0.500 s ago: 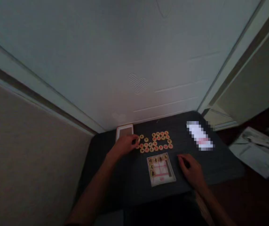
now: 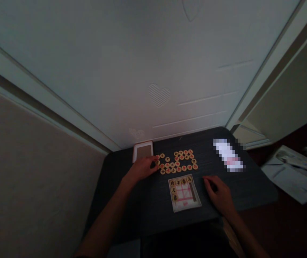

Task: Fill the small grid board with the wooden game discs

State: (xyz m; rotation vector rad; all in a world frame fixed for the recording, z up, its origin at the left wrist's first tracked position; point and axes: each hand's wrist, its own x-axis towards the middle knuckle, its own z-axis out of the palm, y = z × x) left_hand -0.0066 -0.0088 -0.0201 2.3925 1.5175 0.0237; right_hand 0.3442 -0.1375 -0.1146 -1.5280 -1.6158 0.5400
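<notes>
I see the left forearm slanting up across the dark table, its hand at the left end of the loose xiangqi pieces, thumb and forefinger arched around the endmost ones; I cannot tell whether they pinch one. The right hand rests half curled beside the shallow square box, which holds six black-lettered pieces, and I cannot tell whether its thumb and fingertips meet.

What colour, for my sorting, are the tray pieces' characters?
Black; the characters show best in the head view.
</notes>
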